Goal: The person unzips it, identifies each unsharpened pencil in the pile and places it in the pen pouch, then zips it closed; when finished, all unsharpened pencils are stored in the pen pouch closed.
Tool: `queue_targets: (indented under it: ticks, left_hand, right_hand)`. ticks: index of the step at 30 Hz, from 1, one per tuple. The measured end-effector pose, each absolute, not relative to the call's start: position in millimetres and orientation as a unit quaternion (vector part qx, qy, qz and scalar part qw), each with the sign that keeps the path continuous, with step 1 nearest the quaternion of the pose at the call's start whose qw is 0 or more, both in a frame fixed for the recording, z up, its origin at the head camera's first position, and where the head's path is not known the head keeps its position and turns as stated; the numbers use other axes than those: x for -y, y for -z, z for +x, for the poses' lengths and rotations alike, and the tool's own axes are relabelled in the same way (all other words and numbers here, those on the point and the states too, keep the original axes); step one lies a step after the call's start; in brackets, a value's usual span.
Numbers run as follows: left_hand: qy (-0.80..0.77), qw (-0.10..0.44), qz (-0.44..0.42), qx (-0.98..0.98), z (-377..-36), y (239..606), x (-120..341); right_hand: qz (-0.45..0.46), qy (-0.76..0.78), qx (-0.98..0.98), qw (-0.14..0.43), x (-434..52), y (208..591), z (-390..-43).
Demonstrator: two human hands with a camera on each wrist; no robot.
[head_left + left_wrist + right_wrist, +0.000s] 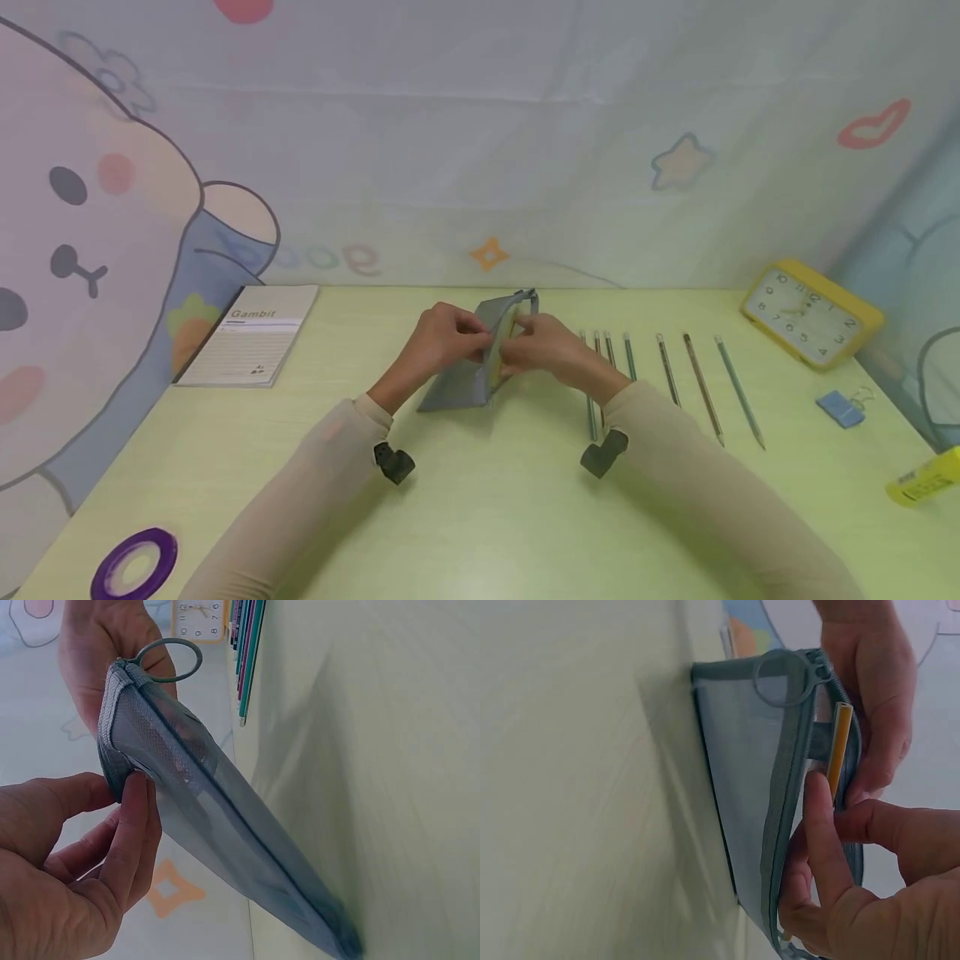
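A grey-blue mesh zip pouch [459, 385] stands tilted on the table, its zipped edge uppermost and parted. My left hand [90, 855] pinches one side of that edge between thumb and fingers. From the other side, my right hand [885, 877] reaches fingers into the opening. Between its thumb and index finger is a slim yellow stick [841, 739] with a pale end, lying lengthwise in the mouth of the pouch. Fingers cover the middle of the stick. A loop [171, 660] hangs at one corner of the pouch.
Several pencils [703, 387] lie right of the pouch, some partly behind my right forearm. Farther right are a yellow clock [806, 317], a blue binder clip [842, 409] and a yellow tube-like item [926, 479]. A notebook [251, 337] and a purple tape roll [167, 550] lie left.
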State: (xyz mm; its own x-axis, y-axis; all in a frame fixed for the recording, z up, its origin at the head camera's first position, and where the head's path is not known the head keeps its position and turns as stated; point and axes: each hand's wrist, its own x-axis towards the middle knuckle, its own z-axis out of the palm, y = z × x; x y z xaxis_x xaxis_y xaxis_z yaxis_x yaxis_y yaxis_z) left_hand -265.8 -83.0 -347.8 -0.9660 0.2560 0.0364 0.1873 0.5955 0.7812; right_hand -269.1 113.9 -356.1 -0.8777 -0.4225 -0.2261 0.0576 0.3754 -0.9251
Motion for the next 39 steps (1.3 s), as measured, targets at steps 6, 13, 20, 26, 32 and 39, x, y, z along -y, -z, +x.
queue_targets:
  ticks: [6, 13, 20, 26, 32, 39]
  left_hand:
    - [-0.422, 0.033, 0.123, -0.898, -265, 348, 81]
    - [-0.44, 0.052, 0.129, -0.887, -265, 346, 81]
    - [-0.445, 0.051, 0.121, -0.886, -265, 346, 83]
    - [-0.458, 0.054, 0.116, -0.88, -265, 347, 83]
    - [-0.46, 0.055, 0.118, -0.878, -266, 348, 83]
    - [-0.465, 0.055, 0.118, -0.875, -266, 346, 84]
  right_hand:
    - [-0.109, 0.501, -0.836, 0.194, -105, 357, -274]
    - [-0.107, 0.441, -0.874, 0.177, -102, 352, -271]
    - [-0.151, 0.412, -0.889, 0.129, -120, 324, -262]
    - [-0.163, 0.357, -0.916, 0.083, -154, 305, -255]
    - [-0.143, 0.291, -0.944, 0.059, -186, 305, -253]
    - [-0.132, 0.234, -0.958, 0.096, -210, 331, -251]
